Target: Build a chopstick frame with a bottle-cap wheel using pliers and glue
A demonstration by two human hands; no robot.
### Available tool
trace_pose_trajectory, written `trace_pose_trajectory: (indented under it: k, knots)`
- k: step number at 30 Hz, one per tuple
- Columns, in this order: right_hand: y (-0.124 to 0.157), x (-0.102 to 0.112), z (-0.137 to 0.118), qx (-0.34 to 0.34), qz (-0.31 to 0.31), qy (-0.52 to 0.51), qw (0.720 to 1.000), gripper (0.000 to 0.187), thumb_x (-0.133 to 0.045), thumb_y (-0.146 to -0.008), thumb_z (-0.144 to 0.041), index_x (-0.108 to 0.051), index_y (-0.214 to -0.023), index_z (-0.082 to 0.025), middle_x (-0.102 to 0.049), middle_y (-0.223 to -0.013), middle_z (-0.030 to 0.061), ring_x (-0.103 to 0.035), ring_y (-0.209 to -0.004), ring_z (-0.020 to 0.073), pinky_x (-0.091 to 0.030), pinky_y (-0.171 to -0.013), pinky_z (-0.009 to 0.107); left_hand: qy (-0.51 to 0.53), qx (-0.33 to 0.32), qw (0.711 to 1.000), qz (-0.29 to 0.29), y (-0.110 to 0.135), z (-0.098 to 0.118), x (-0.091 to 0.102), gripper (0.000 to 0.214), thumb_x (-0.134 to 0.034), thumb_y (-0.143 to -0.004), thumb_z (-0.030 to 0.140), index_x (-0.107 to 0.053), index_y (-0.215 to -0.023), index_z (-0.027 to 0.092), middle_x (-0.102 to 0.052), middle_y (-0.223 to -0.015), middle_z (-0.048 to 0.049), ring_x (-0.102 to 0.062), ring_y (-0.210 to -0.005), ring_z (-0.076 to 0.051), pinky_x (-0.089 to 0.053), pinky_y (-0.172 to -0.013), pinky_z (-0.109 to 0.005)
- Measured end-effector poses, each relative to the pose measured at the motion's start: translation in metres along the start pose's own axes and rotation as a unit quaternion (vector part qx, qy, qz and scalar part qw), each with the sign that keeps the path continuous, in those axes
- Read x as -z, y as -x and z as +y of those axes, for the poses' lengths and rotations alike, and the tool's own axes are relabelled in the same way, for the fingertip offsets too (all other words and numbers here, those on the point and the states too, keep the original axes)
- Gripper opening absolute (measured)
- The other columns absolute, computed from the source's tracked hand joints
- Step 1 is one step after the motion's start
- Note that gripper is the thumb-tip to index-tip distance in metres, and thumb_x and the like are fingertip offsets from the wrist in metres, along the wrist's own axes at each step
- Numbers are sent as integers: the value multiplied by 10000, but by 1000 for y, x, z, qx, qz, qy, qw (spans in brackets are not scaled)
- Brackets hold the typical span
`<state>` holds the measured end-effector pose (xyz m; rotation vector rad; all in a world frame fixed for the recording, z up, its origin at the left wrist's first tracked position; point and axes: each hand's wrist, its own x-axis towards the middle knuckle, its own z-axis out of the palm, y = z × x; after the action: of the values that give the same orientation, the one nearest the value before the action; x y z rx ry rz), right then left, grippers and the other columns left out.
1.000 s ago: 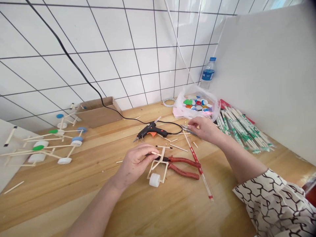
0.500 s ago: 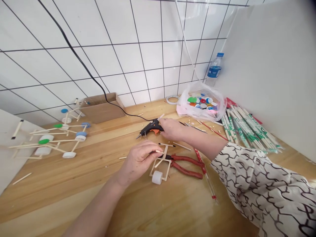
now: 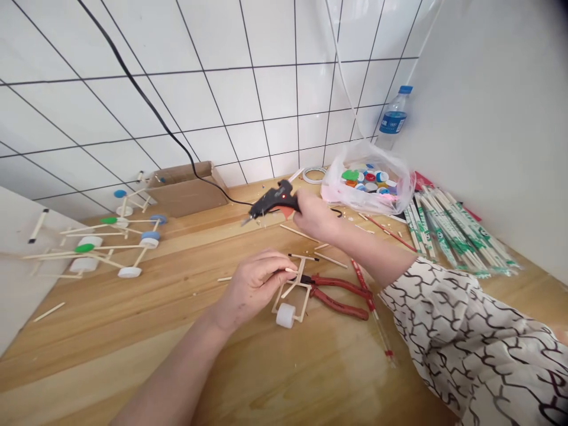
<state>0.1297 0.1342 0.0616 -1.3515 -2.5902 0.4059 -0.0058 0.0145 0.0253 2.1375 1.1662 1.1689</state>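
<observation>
My right hand (image 3: 315,216) grips the handle of a black glue gun (image 3: 278,198) with an orange trigger, lifted off the table and its nozzle angled down to the left. Between the thumb and fingers of my left hand (image 3: 260,278) is a short piece of wooden stick (image 3: 290,270). Just beyond those fingertips lies a small stick frame (image 3: 306,302) with a white bottle-cap wheel (image 3: 285,316) at its near end. Red-handled pliers (image 3: 341,290) lie by the frame, their jaws partly hidden beneath it.
Stick-and-cap models (image 3: 106,245) stand at left before a cardboard box (image 3: 186,192). A plastic bag (image 3: 332,183) of coloured caps, a tape roll (image 3: 313,170), a water bottle (image 3: 394,118) and wrapped chopsticks (image 3: 461,231) line the back right. Loose sticks and scraps are scattered mid-table.
My right hand has raised the glue gun from the tabletop, up and away from the left hand. My left hand keeps its pinch on the stick piece. The view has shifted slightly.
</observation>
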Motion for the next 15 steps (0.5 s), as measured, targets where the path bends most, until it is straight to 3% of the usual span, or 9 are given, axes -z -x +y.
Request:
trace_pose_trajectory:
  k: [2, 3, 5, 7, 9, 12, 15]
  knots:
    - [10, 18, 3, -34, 38, -26, 998, 237, -458, -863, -164, -447, -1093, -107, -613, -1040, 127, -601, -935, 221, -468, -765, 297, 0, 4, 1000, -3, 0, 1, 0, 141, -564, -860, 183, -685, -787, 181, -690, -775, -41, -639, -723, -142, -508, -673, -237]
    - [17, 27, 5, -49, 86, -98, 990, 214, -500, -853, -206, -460, -1047, -125, -617, -983, 91, -601, -887, 195, -466, -734, 271, -1, 6, 1000, -6, 0, 1, 1, 139, -567, -859, 181, -686, -788, 179, -688, -776, -40, -637, -724, -141, -506, -672, -235]
    - [34, 40, 11, -47, 153, -232, 959, 218, -544, -828, -274, -461, -996, -164, -599, -854, 27, -584, -755, 148, -452, -640, 240, -2, 9, 1000, -12, 1, 2, 1, 138, -565, -860, 178, -685, -793, 175, -684, -774, -43, -633, -723, -143, -501, -670, -236]
    - [55, 48, 18, -28, 172, -320, 931, 232, -578, -795, -350, -480, -942, -199, -551, -726, -20, -533, -628, 120, -420, -559, 231, -1, 11, 1000, -17, 1, 3, 2, 142, -561, -864, 179, -684, -794, 172, -681, -770, -45, -629, -716, -145, -496, -663, -239]
    - [74, 49, 28, -26, 157, -373, 914, 237, -576, -788, -420, -514, -866, -205, -514, -662, -22, -498, -578, 114, -398, -531, 240, 3, 11, 1000, -18, 0, 4, 2, 150, -556, -867, 182, -683, -789, 170, -682, -767, -46, -628, -711, -146, -493, -660, -242]
    - [98, 41, 43, -43, 68, -429, 900, 270, -646, -733, -443, -548, -808, -202, -547, -673, 3, -475, -552, 119, -381, -505, 261, 7, 5, 1000, -16, -1, 5, 2, 154, -551, -869, 183, -681, -789, 168, -687, -771, -49, -633, -717, -149, -495, -660, -245]
    - [111, 27, 54, -62, 3, -481, 875, 287, -662, -735, -459, -583, -836, -203, -480, -575, -27, -412, -492, 108, -329, -455, 254, 6, 4, 1000, -15, -2, 4, 2, 150, -549, -867, 170, -680, -793, 168, -690, -765, -45, -634, -714, -145, -500, -665, -240]
